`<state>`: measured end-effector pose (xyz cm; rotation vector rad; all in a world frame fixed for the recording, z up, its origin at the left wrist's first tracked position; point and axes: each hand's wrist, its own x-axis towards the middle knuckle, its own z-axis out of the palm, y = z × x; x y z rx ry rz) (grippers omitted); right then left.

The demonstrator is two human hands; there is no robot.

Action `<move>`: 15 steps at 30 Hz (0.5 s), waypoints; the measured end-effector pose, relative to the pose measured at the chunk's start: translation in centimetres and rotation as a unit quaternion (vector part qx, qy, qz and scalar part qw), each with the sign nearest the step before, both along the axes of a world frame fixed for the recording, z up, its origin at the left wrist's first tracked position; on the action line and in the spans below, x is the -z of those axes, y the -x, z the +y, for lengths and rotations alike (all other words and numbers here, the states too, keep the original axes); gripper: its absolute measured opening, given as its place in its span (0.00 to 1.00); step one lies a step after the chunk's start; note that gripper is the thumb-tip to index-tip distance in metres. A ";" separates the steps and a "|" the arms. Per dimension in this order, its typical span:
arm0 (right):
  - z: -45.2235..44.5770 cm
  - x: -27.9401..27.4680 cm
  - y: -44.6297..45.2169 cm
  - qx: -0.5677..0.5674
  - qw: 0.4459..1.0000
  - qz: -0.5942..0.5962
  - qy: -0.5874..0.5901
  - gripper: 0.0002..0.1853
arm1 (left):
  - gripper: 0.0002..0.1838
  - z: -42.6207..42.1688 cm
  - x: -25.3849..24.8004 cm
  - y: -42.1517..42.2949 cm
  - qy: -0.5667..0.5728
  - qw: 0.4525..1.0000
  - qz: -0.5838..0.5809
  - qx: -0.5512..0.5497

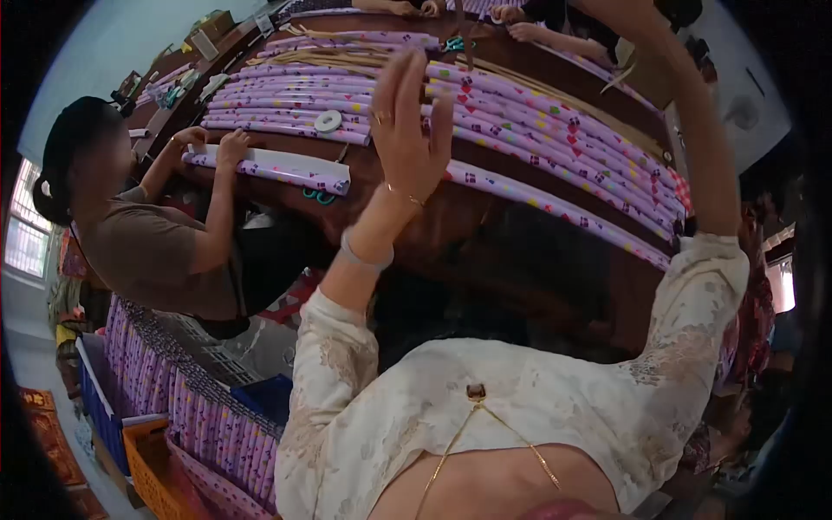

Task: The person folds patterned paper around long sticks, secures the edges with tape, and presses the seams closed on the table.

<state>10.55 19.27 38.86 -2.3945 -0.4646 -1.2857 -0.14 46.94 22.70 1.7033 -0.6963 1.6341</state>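
pale wall (143, 52) | bright barred window (28, 227) at left | dark table (373, 24) | right, perhaps another window (782, 286)

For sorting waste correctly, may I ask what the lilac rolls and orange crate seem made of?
Lilac rolls: glossy, perhaps plastic film or coated paper; bright highlights run along them. Orange crate: probably moulded plastic, finish unclear; even colour, perforated wall.

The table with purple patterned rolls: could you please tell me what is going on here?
The person's left hand is raised above the table, apparently empty; the right hand is mostly cut off at the top edge. At left, a co-worker's hands hold a patterned sheet, part of its white side showing. Long purple rolls lie side by side on the table, with a white ring on top.
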 end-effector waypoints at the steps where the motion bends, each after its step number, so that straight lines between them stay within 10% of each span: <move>1: -1.5 0.7 2.1 -0.002 1.000 0.016 -0.003 0.12 | 0.18 -0.2 -2.4 -0.7 -0.039 0.999 -0.030 0.015; 6: -8.6 3.9 13.4 -0.001 0.992 0.120 -0.035 0.11 | 0.15 0.1 -6.0 -1.2 -0.201 0.951 0.118 0.202; 10: -12.7 5.9 21.6 0.017 0.966 0.248 -0.064 0.09 | 0.17 1.2 -5.7 -0.9 -0.272 0.743 0.424 0.440; 15: -15.3 8.3 27.0 0.027 0.863 0.498 -0.075 0.08 | 0.15 6.8 0.1 -2.8 -0.216 0.566 0.627 0.490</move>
